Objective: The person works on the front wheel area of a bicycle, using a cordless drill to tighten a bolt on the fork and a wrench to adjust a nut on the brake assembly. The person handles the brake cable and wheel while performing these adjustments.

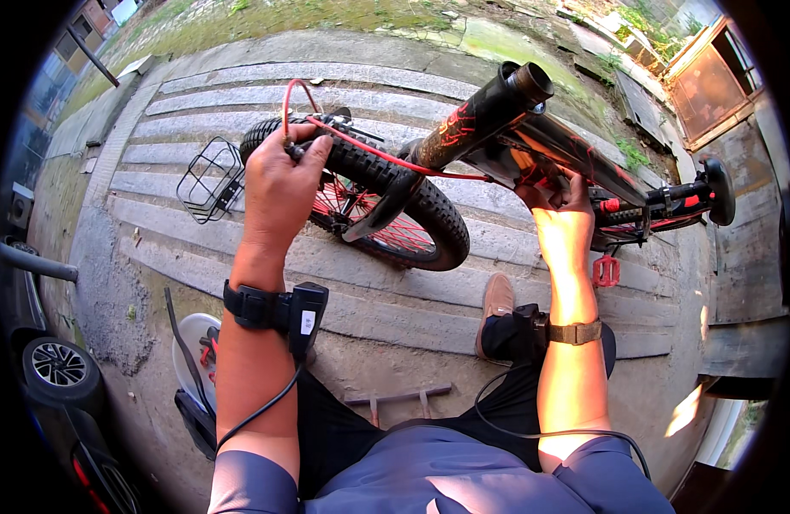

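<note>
A black bicycle with red markings leans in front of me, its thick head tube (463, 128) pointing up and its knobby front tyre (438, 218) turned toward the left. My left hand (284, 176) is closed in a pinch on a red cable (386, 157) above the front wheel, by the brake area. The cable loops up over that hand, then runs right past the head tube toward the frame. There, under the frame tube (583, 158), my right hand (559, 206) has its fingers closed where the cable arrives. The fingertips are partly hidden in shade.
A black wire basket (211, 182) lies beyond the front wheel. The saddle (719, 190) and a red pedal (607, 271) are to the right. Near my left forearm stands a white tub (189, 343) with tools. A dark car (61, 368) is at far left.
</note>
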`<act>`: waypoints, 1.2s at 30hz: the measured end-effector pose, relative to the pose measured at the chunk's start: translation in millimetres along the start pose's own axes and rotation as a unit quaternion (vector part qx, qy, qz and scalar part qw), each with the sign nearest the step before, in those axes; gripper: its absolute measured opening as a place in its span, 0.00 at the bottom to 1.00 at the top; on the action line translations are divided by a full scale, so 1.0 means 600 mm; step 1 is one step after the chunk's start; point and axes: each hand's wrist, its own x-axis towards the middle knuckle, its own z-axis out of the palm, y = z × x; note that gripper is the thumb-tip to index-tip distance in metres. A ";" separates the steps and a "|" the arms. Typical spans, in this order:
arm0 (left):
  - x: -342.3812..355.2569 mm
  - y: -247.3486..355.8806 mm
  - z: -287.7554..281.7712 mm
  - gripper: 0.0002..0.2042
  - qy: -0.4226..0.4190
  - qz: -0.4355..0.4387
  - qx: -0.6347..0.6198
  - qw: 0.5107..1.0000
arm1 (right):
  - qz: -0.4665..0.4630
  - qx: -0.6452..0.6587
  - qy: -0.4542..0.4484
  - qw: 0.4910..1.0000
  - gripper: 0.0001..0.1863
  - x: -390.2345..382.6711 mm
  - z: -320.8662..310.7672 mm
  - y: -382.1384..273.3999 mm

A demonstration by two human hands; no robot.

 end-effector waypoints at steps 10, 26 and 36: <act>0.008 -0.008 -0.023 0.12 -0.032 -0.100 -0.051 0.993 | -0.007 -0.025 0.012 1.000 0.29 0.000 0.000 -0.002; 0.011 -0.008 -0.017 0.12 -0.034 -0.141 -0.084 0.986 | 0.024 -0.038 0.028 0.999 0.29 -0.009 -0.006 -0.040; 0.016 0.001 -0.008 0.12 0.024 -0.152 -0.121 0.981 | 0.010 0.034 0.015 0.999 0.29 -0.007 -0.002 -0.043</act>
